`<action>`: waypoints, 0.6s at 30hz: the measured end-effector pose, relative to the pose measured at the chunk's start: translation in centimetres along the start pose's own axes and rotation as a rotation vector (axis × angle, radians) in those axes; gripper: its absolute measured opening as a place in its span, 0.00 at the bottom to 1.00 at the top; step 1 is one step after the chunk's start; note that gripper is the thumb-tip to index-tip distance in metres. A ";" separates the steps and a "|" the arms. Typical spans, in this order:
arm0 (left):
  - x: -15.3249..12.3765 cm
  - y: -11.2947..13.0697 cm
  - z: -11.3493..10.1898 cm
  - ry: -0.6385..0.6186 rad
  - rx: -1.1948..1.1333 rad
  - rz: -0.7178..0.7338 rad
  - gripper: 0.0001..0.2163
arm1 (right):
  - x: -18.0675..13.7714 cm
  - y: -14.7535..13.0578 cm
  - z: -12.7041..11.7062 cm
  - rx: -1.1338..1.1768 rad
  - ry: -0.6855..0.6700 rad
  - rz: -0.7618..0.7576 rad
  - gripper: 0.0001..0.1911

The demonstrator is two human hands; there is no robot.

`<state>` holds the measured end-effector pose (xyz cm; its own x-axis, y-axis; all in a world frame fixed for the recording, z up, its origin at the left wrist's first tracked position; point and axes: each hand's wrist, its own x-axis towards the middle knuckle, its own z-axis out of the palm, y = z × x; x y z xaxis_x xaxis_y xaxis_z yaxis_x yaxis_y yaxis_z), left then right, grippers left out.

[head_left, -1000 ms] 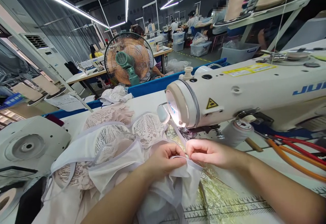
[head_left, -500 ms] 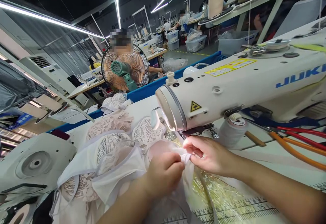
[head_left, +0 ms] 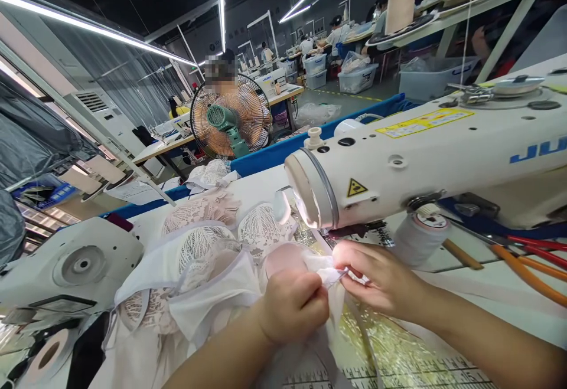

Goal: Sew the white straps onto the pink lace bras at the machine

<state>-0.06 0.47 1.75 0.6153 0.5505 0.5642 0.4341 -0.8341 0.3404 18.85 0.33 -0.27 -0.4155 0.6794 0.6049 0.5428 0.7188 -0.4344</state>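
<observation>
Both hands hold a pale bra (head_left: 283, 261) just in front of the sewing machine head (head_left: 312, 191). My left hand (head_left: 296, 306) is closed in a fist on its thin white fabric. Close by on the right, my right hand (head_left: 376, 277) pinches the edge of the same bra between thumb and fingers. A short stretch of fabric runs between the two hands. More white lace bras (head_left: 204, 253) lie heaped to the left, joined or overlapping; I cannot tell which. The needle area is mostly hidden behind the machine head and my right hand.
A thread cone (head_left: 419, 238) stands right of the machine head, with orange-handled scissors (head_left: 527, 268) beyond it. Printed rulers (head_left: 425, 371) run along the table's front. Another machine part (head_left: 84, 265) stands at left. A large fan (head_left: 230, 118) and a person are behind the blue tray edge (head_left: 274, 153).
The whole view has shifted, so the scene sits further right. My hands keep hold of the bra, and my right fingers have changed their grip slightly at the fabric edge.
</observation>
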 end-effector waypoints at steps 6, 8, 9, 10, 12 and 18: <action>0.0 -0.1 -0.1 -0.013 0.010 -0.001 0.08 | 0.2 -0.5 -0.9 0.057 -0.089 -0.021 0.10; 0.0 -0.1 -0.1 -0.013 0.015 0.008 0.08 | 0.3 -0.9 -1.3 0.115 -0.098 -0.044 0.12; 0.0 -0.1 -0.1 -0.017 0.019 0.011 0.07 | 0.3 -1.1 -1.5 0.154 -0.094 -0.052 0.11; 0.0 -0.1 0.0 -0.020 0.024 0.015 0.07 | 0.3 -1.2 -1.6 0.194 -0.086 -0.056 0.09; -0.1 -0.2 0.0 -0.017 0.037 0.017 0.07 | 0.4 -1.4 -1.6 0.265 -0.067 -0.059 0.07; -0.2 -0.3 0.2 0.000 0.038 0.025 0.07 | 0.4 -1.5 -1.6 0.255 -0.075 -0.093 0.06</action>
<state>-0.19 0.61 1.35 0.6258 0.5299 0.5724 0.4436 -0.8454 0.2976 19.06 -0.69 1.72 -0.5130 0.6106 0.6033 0.3025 0.7863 -0.5387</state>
